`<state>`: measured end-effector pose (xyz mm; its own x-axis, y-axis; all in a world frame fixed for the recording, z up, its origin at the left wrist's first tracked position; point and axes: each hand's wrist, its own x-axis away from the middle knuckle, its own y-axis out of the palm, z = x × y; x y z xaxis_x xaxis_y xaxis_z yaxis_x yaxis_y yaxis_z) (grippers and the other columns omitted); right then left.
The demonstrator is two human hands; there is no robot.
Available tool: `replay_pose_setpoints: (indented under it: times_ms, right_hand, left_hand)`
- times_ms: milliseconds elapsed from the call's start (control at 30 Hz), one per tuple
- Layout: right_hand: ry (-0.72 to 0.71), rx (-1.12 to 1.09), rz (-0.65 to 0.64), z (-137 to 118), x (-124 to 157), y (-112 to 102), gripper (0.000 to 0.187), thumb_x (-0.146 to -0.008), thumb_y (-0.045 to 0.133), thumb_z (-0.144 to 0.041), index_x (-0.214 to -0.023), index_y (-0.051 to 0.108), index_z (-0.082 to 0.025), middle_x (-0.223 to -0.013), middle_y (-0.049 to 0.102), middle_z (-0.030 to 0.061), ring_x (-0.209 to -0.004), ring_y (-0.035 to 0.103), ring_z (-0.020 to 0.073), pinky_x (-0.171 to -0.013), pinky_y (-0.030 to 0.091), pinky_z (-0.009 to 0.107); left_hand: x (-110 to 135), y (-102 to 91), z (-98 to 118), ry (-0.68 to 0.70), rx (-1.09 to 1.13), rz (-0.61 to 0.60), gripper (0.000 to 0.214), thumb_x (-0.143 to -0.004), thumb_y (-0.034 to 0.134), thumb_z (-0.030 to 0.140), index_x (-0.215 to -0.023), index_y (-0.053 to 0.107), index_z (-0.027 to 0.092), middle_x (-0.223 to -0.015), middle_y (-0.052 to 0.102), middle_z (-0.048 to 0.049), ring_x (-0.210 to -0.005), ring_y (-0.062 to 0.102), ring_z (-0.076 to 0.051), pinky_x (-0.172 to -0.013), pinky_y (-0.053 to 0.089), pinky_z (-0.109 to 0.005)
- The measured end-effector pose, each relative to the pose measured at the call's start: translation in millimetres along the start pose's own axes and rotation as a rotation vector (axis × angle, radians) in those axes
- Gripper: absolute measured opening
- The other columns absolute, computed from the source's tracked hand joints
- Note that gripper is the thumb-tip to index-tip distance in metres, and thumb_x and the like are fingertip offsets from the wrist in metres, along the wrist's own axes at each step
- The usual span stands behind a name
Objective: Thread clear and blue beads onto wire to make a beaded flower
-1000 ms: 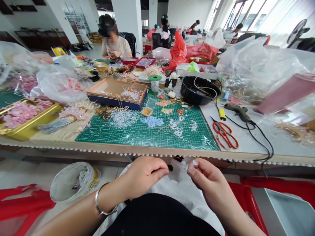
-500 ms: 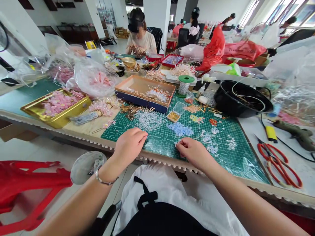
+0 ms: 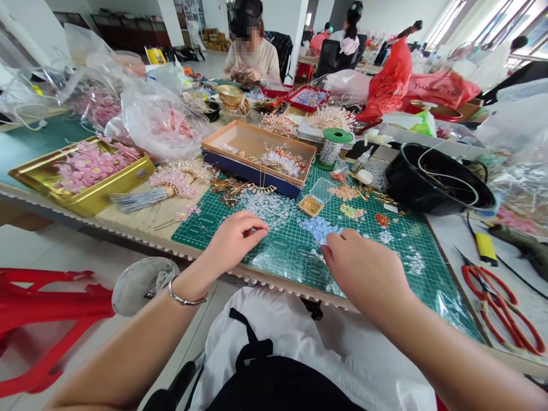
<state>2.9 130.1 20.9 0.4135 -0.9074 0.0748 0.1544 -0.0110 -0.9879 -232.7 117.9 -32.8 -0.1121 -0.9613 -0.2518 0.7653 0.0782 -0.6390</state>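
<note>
My left hand [image 3: 236, 242] hovers over the front left of the green cutting mat [image 3: 274, 251], thumb and forefinger drawn together in a pinch. Whatever sits between those fingertips is too small to make out. Just beyond lie loose clear beads [image 3: 268, 208]. My right hand [image 3: 366, 265] is closed, its fingertips down at the near edge of a pile of light blue petal-like pieces [image 3: 317, 228]. Its own back hides most of the fingers. A small pale piece [image 3: 315, 255] shows beside its thumb. Behind the pile stands a small clear box of gold beads [image 3: 311, 205].
A blue-sided box [image 3: 252, 171] stands behind the mat, a gold tin [image 3: 103, 191] of pink flowers at left. On the right are a black bowl [image 3: 432, 188], red-handled scissors or cutters [image 3: 492, 297] and a glue gun [image 3: 520, 245]. A person [image 3: 252, 57] sits opposite.
My right hand has moved forward and right, from the mat's front edge to the blue pieces. My left hand has shifted slightly right and turned a little. The camera view has shifted too.
</note>
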Motion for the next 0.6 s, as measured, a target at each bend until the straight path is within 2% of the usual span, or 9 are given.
replay_pose_setpoints:
  times_ms: [67,133,200,267,367,433,600]
  right_hand:
    - [-0.106,-0.006,0.001,-6,-21,-7,0.026,-0.092,0.04,-0.02,-0.079,0.062,-0.015,-0.08,0.061,0.0125,-0.067,0.061,0.0235,-0.051,0.033,0.03]
    - [-0.256,-0.037,-0.024,-15,-43,-7,0.022,-0.09,0.046,-0.018,-0.077,0.064,-0.017,-0.082,0.063,0.0089,-0.075,0.062,0.0205,-0.058,0.039,0.029]
    - [-0.369,-0.06,-0.033,-25,-63,-3,0.02,-0.091,0.047,-0.018,-0.083,0.065,-0.016,-0.087,0.065,0.009,-0.086,0.062,0.0201,-0.07,0.044,0.029]
    - [-0.44,-0.073,-0.036,-33,-77,6,0.017,-0.093,0.049,-0.022,-0.091,0.065,-0.014,-0.094,0.065,0.0083,-0.092,0.061,0.0198,-0.079,0.046,0.033]
    - [-0.507,-0.097,-0.057,-36,-88,19,0.02,-0.092,0.055,-0.029,-0.103,0.062,-0.014,-0.106,0.063,0.0068,-0.096,0.061,0.02,-0.084,0.049,0.042]
    - [-0.523,-0.129,-0.074,-36,-93,25,0.022,-0.091,0.056,-0.03,-0.107,0.061,-0.015,-0.111,0.062,0.0076,-0.098,0.061,0.0204,-0.085,0.049,0.042]
    - [-0.503,-0.301,-0.117,-33,-101,31,0.025,-0.091,0.055,-0.03,-0.112,0.059,-0.017,-0.117,0.06,0.0082,-0.099,0.06,0.0207,-0.084,0.05,0.042]
  left_hand:
    - [-1,-4.9,0,-0.11,0.239,0.094,0.017,-0.084,0.059,0.032,-0.09,0.069,0.021,-0.092,0.064,-0.0036,-0.082,0.057,-0.015,-0.072,0.045,-0.028]
    - [-4,-9.3,0,-0.198,0.496,0.215,0.016,-0.081,0.063,0.033,-0.09,0.069,0.021,-0.084,0.064,-0.002,-0.069,0.054,-0.011,-0.061,0.042,-0.024]
    - [-6,-15.1,0,-0.235,0.742,0.325,0.014,-0.078,0.066,0.03,-0.088,0.069,0.021,-0.078,0.063,-0.0001,-0.056,0.046,-0.007,-0.048,0.035,-0.021]
    - [-7,-22.9,2,-0.218,0.915,0.4,0.01,-0.076,0.068,0.027,-0.084,0.069,0.021,-0.078,0.062,0.0,-0.054,0.044,-0.005,-0.043,0.03,-0.019]
    - [-5,-34.5,10,-0.178,1.036,0.447,0.007,-0.076,0.068,0.025,-0.082,0.069,0.021,-0.079,0.063,-0.0006,-0.058,0.049,-0.005,-0.043,0.03,-0.017]
    - [-3,-38.1,15,-0.171,1.065,0.46,0.007,-0.076,0.069,0.024,-0.082,0.07,0.02,-0.075,0.063,-0.0001,-0.055,0.048,-0.004,-0.042,0.029,-0.016]
    - [5,-28.1,25,-0.238,1.082,0.437,0.008,-0.074,0.07,0.022,-0.082,0.071,0.019,-0.071,0.064,-0.0007,-0.052,0.046,-0.004,-0.042,0.029,-0.016]
